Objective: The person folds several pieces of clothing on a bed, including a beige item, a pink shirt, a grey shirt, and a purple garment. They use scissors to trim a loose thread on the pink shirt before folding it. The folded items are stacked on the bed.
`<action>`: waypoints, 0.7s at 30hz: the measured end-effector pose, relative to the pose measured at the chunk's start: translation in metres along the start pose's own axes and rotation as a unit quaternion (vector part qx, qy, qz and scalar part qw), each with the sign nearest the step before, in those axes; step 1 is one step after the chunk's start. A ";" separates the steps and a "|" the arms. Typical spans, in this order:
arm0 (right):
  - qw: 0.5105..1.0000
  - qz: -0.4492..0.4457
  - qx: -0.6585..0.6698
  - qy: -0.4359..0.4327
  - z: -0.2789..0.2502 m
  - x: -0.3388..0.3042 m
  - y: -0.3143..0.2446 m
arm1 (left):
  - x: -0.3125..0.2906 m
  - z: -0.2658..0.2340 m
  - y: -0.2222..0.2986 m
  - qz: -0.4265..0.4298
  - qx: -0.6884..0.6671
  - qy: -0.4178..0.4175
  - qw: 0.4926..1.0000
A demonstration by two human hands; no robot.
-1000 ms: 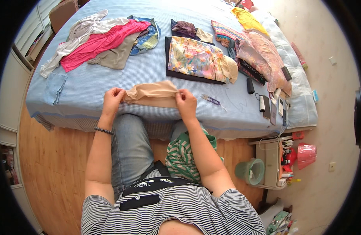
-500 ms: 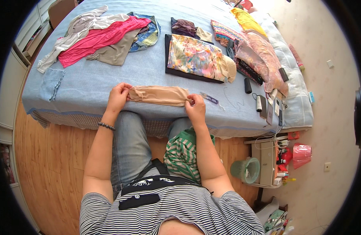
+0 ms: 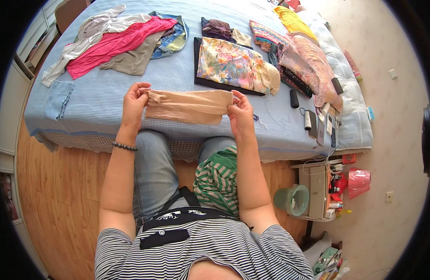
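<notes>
A long beige piece of thin, stretchy-looking fabric [image 3: 189, 106] is held level above the near edge of the bed. My left hand [image 3: 135, 99] pinches its left end. At the other end my right hand [image 3: 240, 111] grips the upper corner between thumb and fingers. The fabric hangs slightly creased between them, with a bunched bit by my left fingers. Partly hidden behind my right hand lies a small purple-handled tool [image 3: 256, 117] on the bedspread. A green-and-white striped cloth [image 3: 217, 179] rests on my lap.
The bed has a blue checked bedspread [image 3: 168, 86]. Loose clothes with a pink garment [image 3: 117, 46] lie at the far left, a folded floral garment [image 3: 231, 63] in the middle, more clothes at right. Phones [image 3: 321, 133] and cables lie near a green wastebasket [image 3: 282, 199].
Both hands have risen off the bed with the beige fabric, which now hangs wider between them. My right hand has moved a little right, covering part of the purple-handled tool.
</notes>
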State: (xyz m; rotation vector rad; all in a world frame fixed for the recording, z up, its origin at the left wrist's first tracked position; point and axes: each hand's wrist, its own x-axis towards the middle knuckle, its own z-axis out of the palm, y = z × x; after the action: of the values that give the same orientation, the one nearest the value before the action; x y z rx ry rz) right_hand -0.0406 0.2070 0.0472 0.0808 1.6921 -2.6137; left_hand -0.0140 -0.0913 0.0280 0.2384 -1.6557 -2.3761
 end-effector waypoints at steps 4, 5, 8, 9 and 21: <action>0.993 -0.021 -0.112 -0.012 -0.008 -0.001 0.016 | 0.002 -0.017 -0.008 -0.001 0.058 -0.037 0.998; 0.982 -0.046 -0.182 0.006 -0.018 0.001 0.027 | 0.000 -0.019 -0.016 -0.004 0.089 -0.068 0.994; 0.957 -0.106 -0.260 0.071 -0.027 -0.002 0.031 | -0.005 -0.024 -0.038 0.027 0.229 -0.081 0.970; 0.952 -0.122 -0.265 0.097 -0.030 -0.004 0.031 | -0.008 -0.019 -0.040 0.054 0.255 -0.072 0.963; 0.992 -0.037 -0.102 0.071 -0.007 -0.010 -0.017 | -0.002 0.013 -0.007 0.012 0.064 -0.053 0.996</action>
State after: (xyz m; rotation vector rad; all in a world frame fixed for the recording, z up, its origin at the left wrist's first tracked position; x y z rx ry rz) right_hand -0.0309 0.2208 0.0604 0.2082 2.0369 -2.5241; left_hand -0.0158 -0.0765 0.0265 0.1156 -1.8502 -2.3053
